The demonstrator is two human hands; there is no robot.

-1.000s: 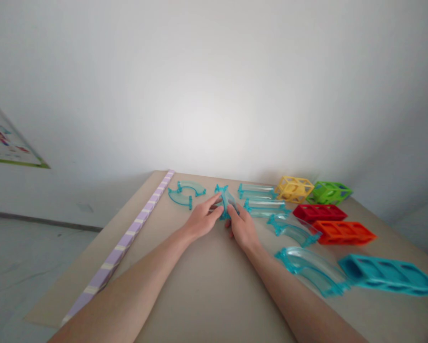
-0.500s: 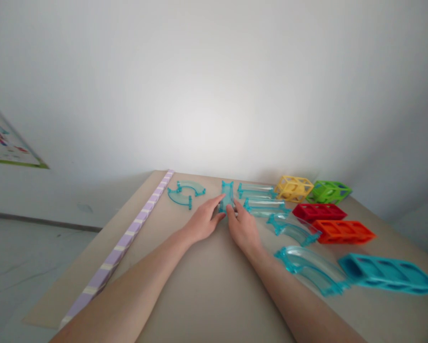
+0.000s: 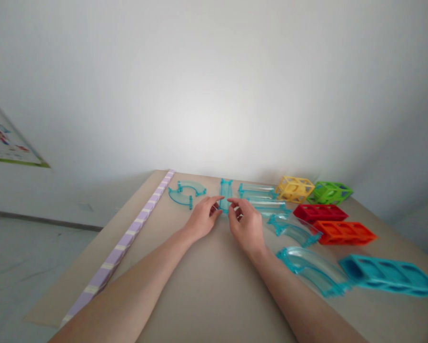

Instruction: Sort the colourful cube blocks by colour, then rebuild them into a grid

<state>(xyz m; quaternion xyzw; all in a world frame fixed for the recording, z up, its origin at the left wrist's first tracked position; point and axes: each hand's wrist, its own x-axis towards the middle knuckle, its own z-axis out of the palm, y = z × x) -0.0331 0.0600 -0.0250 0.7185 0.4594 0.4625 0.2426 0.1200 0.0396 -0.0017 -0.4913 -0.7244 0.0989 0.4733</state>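
Note:
A straight, see-through teal track piece lies lengthwise at the far middle of the table. My left hand is at its near left edge, index fingertip and thumb apart, with the fingertip at or touching the rim. On the other side my right hand has its fingers curved and spread from the thumb, close to the near right corner; whether it touches the track is unclear. Left of them, curved teal track pieces form a partial ring. Another straight teal track sits just beyond my right hand.
Further right are a straight track, curved tracks, and yellow, green, red, orange and teal frame blocks. A purple striped strip runs along the left. The wall stands behind.
My fingers have loosened from the middle track piece. The right hand has drawn slightly right, its fingers lifting off the track's edge; the left index finger has come back a little.

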